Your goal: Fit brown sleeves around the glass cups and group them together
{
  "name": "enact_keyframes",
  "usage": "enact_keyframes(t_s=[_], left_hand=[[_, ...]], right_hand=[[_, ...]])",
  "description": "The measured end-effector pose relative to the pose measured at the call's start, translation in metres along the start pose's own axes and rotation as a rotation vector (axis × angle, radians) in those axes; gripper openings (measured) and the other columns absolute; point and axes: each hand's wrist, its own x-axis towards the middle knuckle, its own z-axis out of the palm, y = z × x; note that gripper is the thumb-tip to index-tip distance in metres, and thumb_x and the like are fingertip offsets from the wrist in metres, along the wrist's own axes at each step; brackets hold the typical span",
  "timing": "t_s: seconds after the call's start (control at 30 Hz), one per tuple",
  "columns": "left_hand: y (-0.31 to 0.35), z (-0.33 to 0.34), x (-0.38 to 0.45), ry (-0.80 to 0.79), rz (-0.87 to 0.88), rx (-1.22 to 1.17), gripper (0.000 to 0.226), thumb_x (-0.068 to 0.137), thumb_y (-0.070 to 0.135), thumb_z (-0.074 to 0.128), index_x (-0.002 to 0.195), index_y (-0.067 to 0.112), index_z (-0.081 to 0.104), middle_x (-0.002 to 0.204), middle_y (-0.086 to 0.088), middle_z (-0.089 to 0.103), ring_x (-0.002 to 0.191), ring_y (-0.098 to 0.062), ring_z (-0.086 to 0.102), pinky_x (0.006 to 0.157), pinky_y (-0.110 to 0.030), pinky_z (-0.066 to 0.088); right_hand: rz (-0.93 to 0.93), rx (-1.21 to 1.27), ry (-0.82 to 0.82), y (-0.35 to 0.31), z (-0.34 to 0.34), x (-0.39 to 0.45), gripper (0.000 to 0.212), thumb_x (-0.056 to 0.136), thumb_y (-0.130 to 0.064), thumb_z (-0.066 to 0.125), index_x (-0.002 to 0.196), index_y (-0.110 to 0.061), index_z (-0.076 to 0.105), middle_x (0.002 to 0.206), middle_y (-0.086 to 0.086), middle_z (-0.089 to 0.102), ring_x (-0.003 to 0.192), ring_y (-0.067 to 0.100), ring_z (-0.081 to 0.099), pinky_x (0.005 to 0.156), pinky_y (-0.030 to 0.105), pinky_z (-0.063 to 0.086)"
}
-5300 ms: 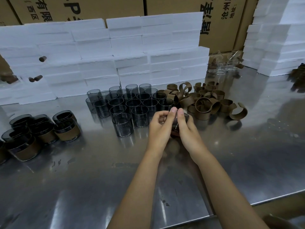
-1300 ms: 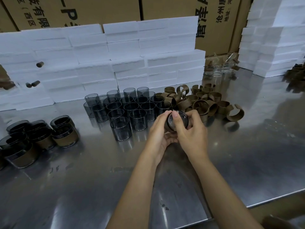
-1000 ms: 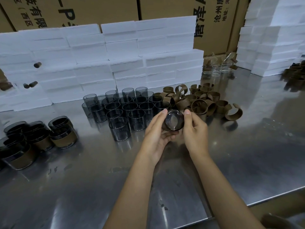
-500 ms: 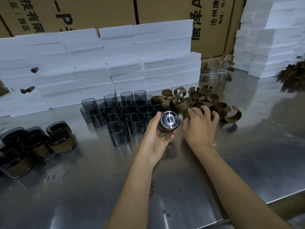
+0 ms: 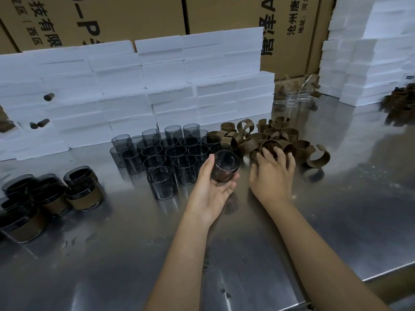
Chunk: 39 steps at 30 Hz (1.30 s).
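Finished cups [image 5: 83, 194]: at the far left of the desk [image 5: 336, 221], a tight group of dark glass cups that already carry a brown sleeve; all stand upright and nothing is seen inside them
Bare cups [image 5: 166, 158]: left of centre, a block of grey glass cups in rows, touching each other, mouths up, no sleeves, nothing seen inside
Left hand [image 5: 211, 189]: palm up, fingers [image 5: 205, 169] curled around one cup [image 5: 225, 167] and holding it just above the desk, tilted with the mouth toward the camera; its lower part looks brown, so I judge a sleeve may be on it, but I cannot tell for sure
Right hand [image 5: 271, 173]: it lies on the near edge of the sleeve pile [image 5: 269, 140], fingers bent down over the brown rings; whether they already pinch one ring I cannot tell
Sleeves: open brown bands, curled like a letter C, heaped loosely to the right of the bare cups
Step in hand: I judge it is to set the held cup with the finished group and to take one new sleeve
Advice: lift only one ring, because they hook into each other; open its gap a little and slide it on straight, so it sits level
Far back: some clear cups [image 5: 294, 97] near white foam blocks [image 5: 157, 86], too small to tell more
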Motion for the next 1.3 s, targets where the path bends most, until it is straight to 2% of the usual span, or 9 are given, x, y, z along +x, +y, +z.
enact_keyframes(t_s=[0.17,0.3,0.47,0.6,0.73,0.9,1.03,1.13,1.3], left_hand=[[-0.001,0.001,0.001,0.010,0.017,0.058,0.052,0.095,0.045,0.067,0.141,0.023,0.058,0.115,-0.015,0.075,0.093,-0.029,0.075,0.067,-0.027,0.058],[0.000,0.002,0.001,-0.011,0.041,0.143,0.057,0.099,0.047,0.060,0.147,0.017,0.053,0.129,-0.019,0.069,0.101,-0.029,0.074,0.089,-0.035,0.059],[0.001,0.004,-0.005,-0.084,0.090,0.171,0.071,0.097,0.056,0.057,0.146,0.005,0.051,0.132,-0.024,0.064,0.116,-0.031,0.058,0.102,-0.039,0.045],[0.001,0.007,-0.007,-0.122,0.135,0.230,0.080,0.090,0.056,0.066,0.147,0.003,0.047,0.112,-0.015,0.066,0.094,-0.023,0.071,0.076,-0.032,0.059],[-0.003,0.007,-0.007,-0.096,0.153,0.237,0.085,0.077,0.037,0.086,0.148,0.013,0.047,0.099,-0.006,0.072,0.088,-0.017,0.073,0.074,-0.032,0.058],[-0.004,0.006,-0.005,-0.104,0.157,0.222,0.078,0.078,0.036,0.083,0.146,0.015,0.051,0.119,-0.018,0.070,0.094,-0.023,0.070,0.088,-0.038,0.055],[-0.006,0.008,-0.006,-0.087,0.138,0.273,0.085,0.062,0.044,0.090,0.139,0.026,0.056,0.105,-0.010,0.073,0.086,-0.026,0.068,0.082,-0.036,0.055],[-0.007,0.010,-0.006,-0.119,0.113,0.303,0.082,0.063,0.043,0.089,0.138,0.026,0.059,0.106,-0.009,0.073,0.086,-0.023,0.069,0.078,-0.033,0.056],[-0.008,0.010,-0.007,-0.126,0.129,0.337,0.082,0.061,0.042,0.087,0.136,0.025,0.059,0.095,-0.002,0.073,0.082,-0.019,0.068,0.073,-0.031,0.055]], right_hand=[[-0.060,0.273,0.289,-0.004,-0.006,-0.005,0.027,0.091,-0.001,0.062,0.113,-0.008,0.077,0.120,0.006,0.074,0.123,0.031,0.057,0.109,0.046,0.030],[-0.246,0.559,0.494,-0.021,-0.020,-0.019,0.022,0.081,0.003,0.057,0.093,-0.011,0.069,0.092,-0.003,0.069,0.102,0.019,0.057,0.094,0.032,0.037],[-0.345,0.599,0.400,-0.041,-0.021,-0.035,0.033,0.076,0.007,0.055,0.101,-0.012,0.065,0.091,-0.002,0.065,0.101,0.017,0.054,0.100,0.030,0.038],[-0.351,0.537,0.385,-0.034,-0.020,-0.032,0.020,0.078,0.008,0.054,0.083,-0.008,0.065,0.082,0.000,0.064,0.094,0.022,0.058,0.097,0.027,0.035],[-0.395,0.563,0.428,-0.032,-0.019,-0.033,0.020,0.086,-0.002,0.047,0.079,-0.007,0.065,0.080,0.000,0.063,0.093,0.018,0.056,0.094,0.028,0.039],[-0.281,0.790,0.487,-0.036,-0.021,-0.034,0.024,0.088,-0.004,0.047,0.100,-0.007,0.068,0.108,0.000,0.063,0.107,0.016,0.056,0.093,0.026,0.044],[0.150,1.239,-0.009,-0.032,-0.023,-0.029,0.052,0.090,-0.054,0.053,0.131,-0.023,0.057,0.127,-0.008,0.061,0.112,-0.003,0.061,0.090,0.013,0.049],[0.333,1.417,-0.452,-0.032,-0.019,-0.023,0.076,0.078,-0.076,0.055,0.136,-0.026,0.062,0.130,0.000,0.069,0.119,0.013,0.066,0.104,0.035,0.051],[0.400,1.383,-0.407,-0.035,-0.021,-0.020,0.070,0.090,-0.080,0.045,0.111,-0.022,0.078,0.114,0.010,0.076,0.110,0.029,0.072,0.099,0.047,0.054]])
